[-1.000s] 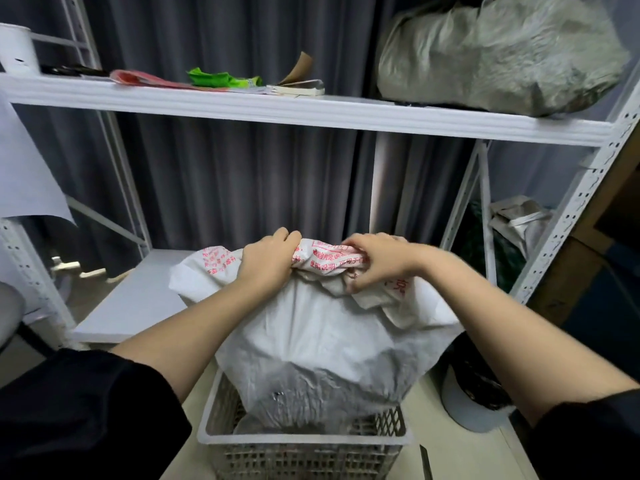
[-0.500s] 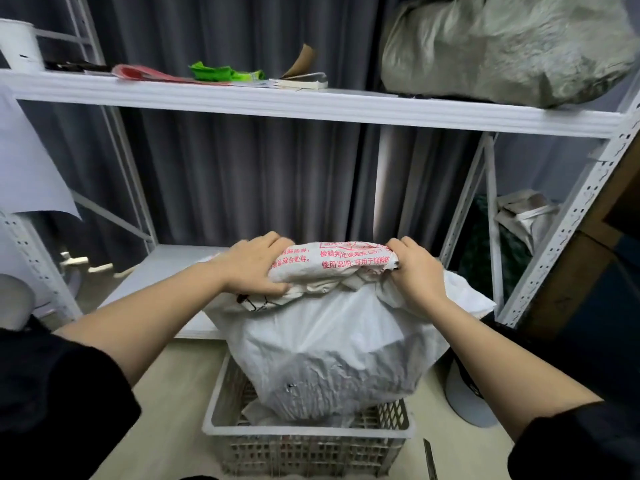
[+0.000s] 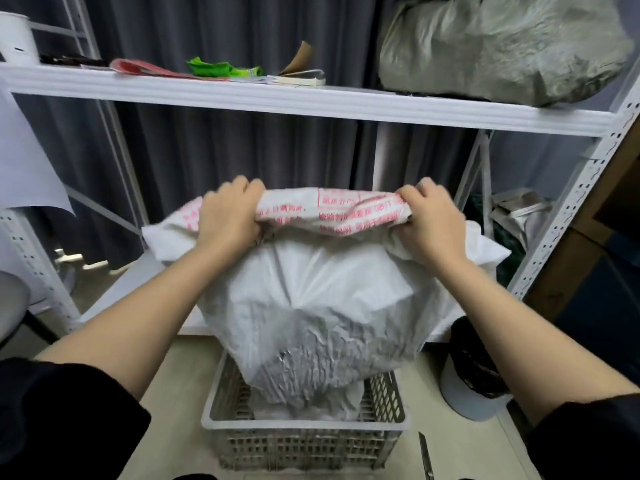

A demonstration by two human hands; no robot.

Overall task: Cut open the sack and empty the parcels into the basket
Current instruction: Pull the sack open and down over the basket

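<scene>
Hoisting the upturned woven sack [image 3: 311,289] higher above the plastic basket [image 3: 304,424], left hand [image 3: 227,216] and right hand [image 3: 427,223] now spread apart, clenching its printed end, loosening parcels.

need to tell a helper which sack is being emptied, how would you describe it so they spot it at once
Start at the white plastic basket on the floor. The white woven sack hangs above it, gripped by both hands. Unlike the grey sack on the top shelf, it has red print.

White shelf [image 3: 311,102] carries a bulging grey sack [image 3: 502,46], green cloth [image 3: 211,66], a book [image 3: 301,77] — dark curtain [image 3: 225,157] behind.
</scene>
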